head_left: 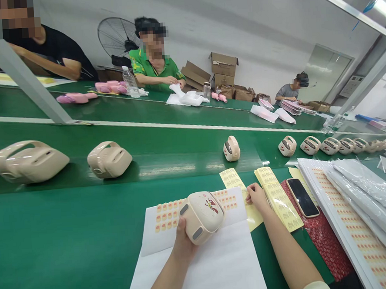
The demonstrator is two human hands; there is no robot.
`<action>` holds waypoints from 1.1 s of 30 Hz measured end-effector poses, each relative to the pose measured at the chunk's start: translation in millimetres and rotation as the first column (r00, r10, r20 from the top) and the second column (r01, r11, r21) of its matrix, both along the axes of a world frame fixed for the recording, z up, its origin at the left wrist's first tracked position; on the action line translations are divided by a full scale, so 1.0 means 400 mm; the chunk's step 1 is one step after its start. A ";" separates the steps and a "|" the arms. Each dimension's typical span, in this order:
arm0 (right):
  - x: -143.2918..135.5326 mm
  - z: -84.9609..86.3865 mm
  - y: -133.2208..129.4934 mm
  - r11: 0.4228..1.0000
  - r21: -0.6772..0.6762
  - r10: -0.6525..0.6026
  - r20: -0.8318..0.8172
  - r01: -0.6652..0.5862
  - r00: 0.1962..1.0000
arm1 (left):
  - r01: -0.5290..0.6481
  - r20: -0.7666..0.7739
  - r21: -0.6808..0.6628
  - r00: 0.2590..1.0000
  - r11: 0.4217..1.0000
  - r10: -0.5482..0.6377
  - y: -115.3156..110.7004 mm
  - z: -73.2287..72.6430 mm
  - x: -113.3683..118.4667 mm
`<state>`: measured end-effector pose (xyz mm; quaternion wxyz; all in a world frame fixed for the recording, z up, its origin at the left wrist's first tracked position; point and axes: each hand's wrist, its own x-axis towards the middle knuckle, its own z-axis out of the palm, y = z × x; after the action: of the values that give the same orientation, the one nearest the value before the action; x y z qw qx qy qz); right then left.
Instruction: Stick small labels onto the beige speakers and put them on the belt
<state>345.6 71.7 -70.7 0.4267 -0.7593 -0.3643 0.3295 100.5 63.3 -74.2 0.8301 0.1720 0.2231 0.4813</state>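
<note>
My left hand grips a cream rounded device, which looks like a small portable speaker, tilted with two grey pads on its base. A red and green printed figure shows on its pale front face. Beneath it lies a white sheet with rows of small orange stickers. My right hand is over a yellow sticker sheet, thumb and fingers pinched together. Whatever is between those fingertips is too small to make out. Just right of this hand lies a stack of yellow label sheets.
More cream devices stand along the green belt. On the right are a phone, red bubble wrap and large sticker sheets. A grey metal post rises at left. Co-workers sit across the bench, one in a green shirt.
</note>
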 end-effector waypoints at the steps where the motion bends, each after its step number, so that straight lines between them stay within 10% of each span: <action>1: -0.005 0.000 0.003 1.000 0.007 -0.028 0.016 0.027 0.999 | -0.002 -0.012 0.014 1.000 1.000 0.002 -0.001 -0.006 -0.002; 20: -0.007 0.073 -0.010 0.987 0.144 -0.022 -0.320 0.071 0.947 | -0.119 -0.405 0.177 0.896 0.977 0.183 -0.018 0.059 0.037; 27: -0.167 0.183 -0.083 0.945 0.299 0.247 -0.376 -0.135 0.893 | -0.123 -0.461 0.214 0.862 0.969 0.211 -0.017 0.047 0.051; 33: -0.254 0.169 -0.103 0.946 0.288 0.229 -0.284 -0.145 0.931 | -0.152 -0.415 0.227 0.879 0.962 0.237 -0.016 0.029 0.052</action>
<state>244.1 30.7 -3.2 0.5422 -0.5954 -0.4035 0.4342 121.3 56.9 -62.6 0.6858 0.3299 0.3737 0.5303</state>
